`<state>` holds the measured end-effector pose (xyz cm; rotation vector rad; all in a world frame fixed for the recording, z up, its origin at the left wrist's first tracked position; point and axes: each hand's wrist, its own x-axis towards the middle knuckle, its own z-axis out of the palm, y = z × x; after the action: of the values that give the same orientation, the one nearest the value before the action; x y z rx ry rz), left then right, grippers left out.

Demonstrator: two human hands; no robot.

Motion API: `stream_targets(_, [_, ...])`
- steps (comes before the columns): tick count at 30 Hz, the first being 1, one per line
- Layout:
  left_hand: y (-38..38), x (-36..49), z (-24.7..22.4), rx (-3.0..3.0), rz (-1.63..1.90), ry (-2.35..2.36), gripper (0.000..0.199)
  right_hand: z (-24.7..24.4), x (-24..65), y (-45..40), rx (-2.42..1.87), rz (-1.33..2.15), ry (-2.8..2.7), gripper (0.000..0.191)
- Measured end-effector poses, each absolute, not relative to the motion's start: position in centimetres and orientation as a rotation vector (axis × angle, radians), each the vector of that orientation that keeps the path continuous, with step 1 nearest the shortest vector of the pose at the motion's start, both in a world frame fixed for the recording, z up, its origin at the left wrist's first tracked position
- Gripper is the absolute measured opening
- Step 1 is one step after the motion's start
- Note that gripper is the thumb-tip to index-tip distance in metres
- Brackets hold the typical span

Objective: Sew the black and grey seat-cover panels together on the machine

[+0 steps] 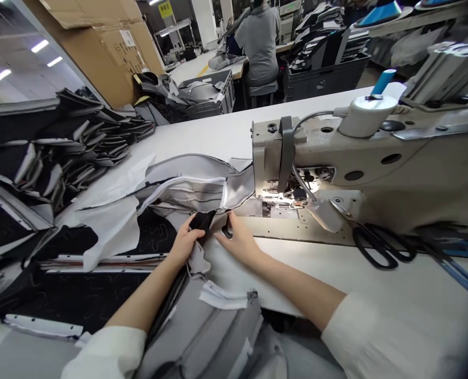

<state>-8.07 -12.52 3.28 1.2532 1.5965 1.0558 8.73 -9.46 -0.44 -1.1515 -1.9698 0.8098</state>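
Grey fabric panel point(194, 329) gathered under both hands at a sewing machine point(336, 158)

The left hand point(184, 242) is closed in a narrow pinch, thumb and fingers gripping a black fabric piece point(201, 220) that stands up from the seam. The right hand point(237, 241) lies open and flat on the pale layers just beside it, its fingertips point(231, 217) near a thin black edge and close to the machine's lit needle area point(293, 197). The panel runs from the person's lap up across the white sewing table point(297, 268) to that lit area, with a white strip of binding point(182, 187) curving through its upper folds. Whether any layer sits under the presser foot cannot be told from this angle.

To the left lies a sheet of white backing material point(108, 221), and beyond it are stacks of black cut pieces point(60, 152), some with quilted stitching. Black-handled scissors point(379, 245) rest on the table's right side, just past the machine's bed. White sleeves point(108, 352) cover both forearms (the cuffs are pushed well up the arms). Farther off, a co-worker point(257, 47) in a grey top sits on a stool at another table, and a grey crate of fabric parts point(206, 95) stands near a large cardboard sheet point(100, 47).
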Motion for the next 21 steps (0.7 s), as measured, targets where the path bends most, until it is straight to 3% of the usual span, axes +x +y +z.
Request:
stream_targets(10, [-10.5, -7.8, 1.5, 1.395, 1.314, 1.652, 0.05, -0.3, 4.1, -3.9, -1.069, 0.771, -1.871, 0.019])
stream_targets(12, [-9.9, -7.5, 1.7, 1.406, 1.352, 1.69, 0.051, -0.3, 3.7, -2.9, -1.144, 0.739, -1.829, 0.03])
stream_targets(17, [-10.0, -5.1, 1.7, 1.463, 1.435, 1.73, 0.043, -0.4, 3.9, -1.8, -1.226, 0.747, -1.692, 0.08])
stream_targets(21, [-12.4, -3.0, 1.8, 1.747, 1.266, 1.757, 0.041, -0.3, 5.1, -2.2, -1.076, 0.855, -1.553, 0.075])
